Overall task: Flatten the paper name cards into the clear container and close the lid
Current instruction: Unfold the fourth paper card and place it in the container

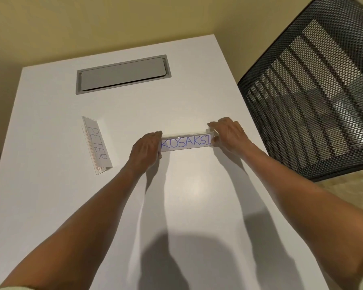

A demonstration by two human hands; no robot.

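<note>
1. Head view: white table (50, 206) fills most of the frame; a black mesh chair (314, 97) stands at its right edge and a grey cable hatch (123, 74) is set into the far end.
2. KOSAKSI name card (186, 141), in a clear holder, stands mid-table facing the camera.
3. PETER name card (96, 144), in a like holder, lies well apart to the left.
4. Left hand (146, 150) grips the KOSAKSI card's left end, fingers curled round it.
5. Right hand (227, 135) pinches the right end between thumb and fingers.
6. Handling, judged: paper light and easily creased; clear plastic stiff, probably slick. Taking hold at the short ends looks soundest.
7. No separate lidded container in view.
</note>
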